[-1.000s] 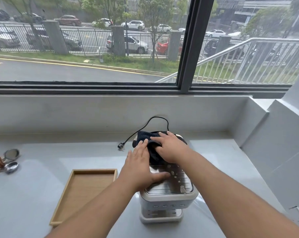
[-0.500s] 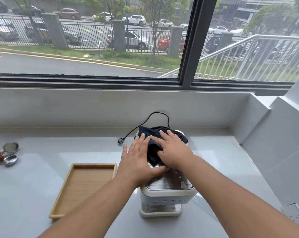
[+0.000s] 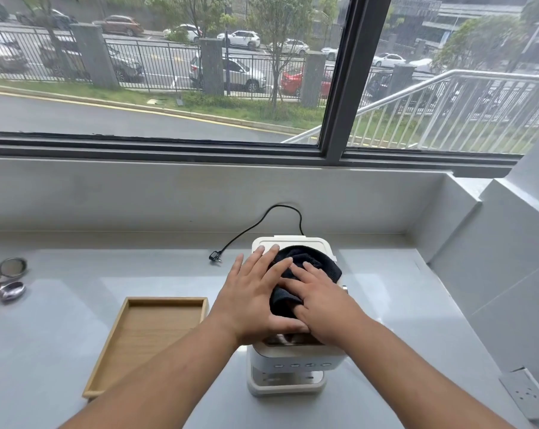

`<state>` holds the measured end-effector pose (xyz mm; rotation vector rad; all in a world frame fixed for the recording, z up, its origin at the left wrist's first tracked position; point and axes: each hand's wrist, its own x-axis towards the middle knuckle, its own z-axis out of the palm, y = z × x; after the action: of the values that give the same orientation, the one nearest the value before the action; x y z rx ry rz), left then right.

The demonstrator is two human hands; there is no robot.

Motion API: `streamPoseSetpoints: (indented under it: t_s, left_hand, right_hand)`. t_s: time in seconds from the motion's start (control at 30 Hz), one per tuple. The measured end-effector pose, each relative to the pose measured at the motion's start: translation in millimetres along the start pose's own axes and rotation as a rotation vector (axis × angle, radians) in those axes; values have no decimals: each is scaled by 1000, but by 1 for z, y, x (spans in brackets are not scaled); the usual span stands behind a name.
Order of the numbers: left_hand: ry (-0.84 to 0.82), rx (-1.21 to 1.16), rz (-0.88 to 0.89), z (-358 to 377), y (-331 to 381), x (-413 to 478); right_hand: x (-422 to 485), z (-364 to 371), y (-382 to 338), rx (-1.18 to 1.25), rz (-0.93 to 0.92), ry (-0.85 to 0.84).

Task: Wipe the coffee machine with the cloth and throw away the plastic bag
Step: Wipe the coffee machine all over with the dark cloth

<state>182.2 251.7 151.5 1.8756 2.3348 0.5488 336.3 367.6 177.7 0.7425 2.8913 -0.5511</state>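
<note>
Head view: grey counter (image 3: 76, 351) under window (image 3: 156, 88); both hands' flat fingers (image 3: 263, 264) press cloth (image 3: 311, 267).

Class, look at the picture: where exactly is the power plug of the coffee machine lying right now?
The power plug lies unplugged on the grey counter, left of the coffee machine, beyond the wooden tray, below the window.

Both forearms reaching forward, converging. Left hand (image 3: 252, 300) lying flat, palm down, fingers spread, thumb tucking under right hand (image 3: 321, 301). Right hand lying palm down, fingers extended, pressing on cloth (image 3: 305, 264).
</note>
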Motion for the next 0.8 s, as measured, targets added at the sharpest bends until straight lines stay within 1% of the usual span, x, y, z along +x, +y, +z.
streamPoseSetpoints:
  t_s: [0.07, 0.17, 0.23, 0.37, 0.57, 0.8]
  left_hand:
    - [9, -42, -29, 1, -2, 0]
    - [27, -196, -170, 4, -3, 0]
    - [2, -238, -218, 6, -3, 1]
    - [-21, -217, -240, 6, -2, 3]
    - [3, -296, -250, 10, -3, 0]
    - [-16, -290, -263, 8, -5, 1]
  right_hand:
    - [-11, 6, 0, -16, -1, 26]
    - [-29, 17, -2, -74, 10, 63]
    - [-41, 22, -4, -79, 21, 70]
    - [-62, 30, -8, -72, 48, 90]
    - [-81, 33, -5, -65, 98, 97]
    - [-52, 17, 8, -71, 237, 138]
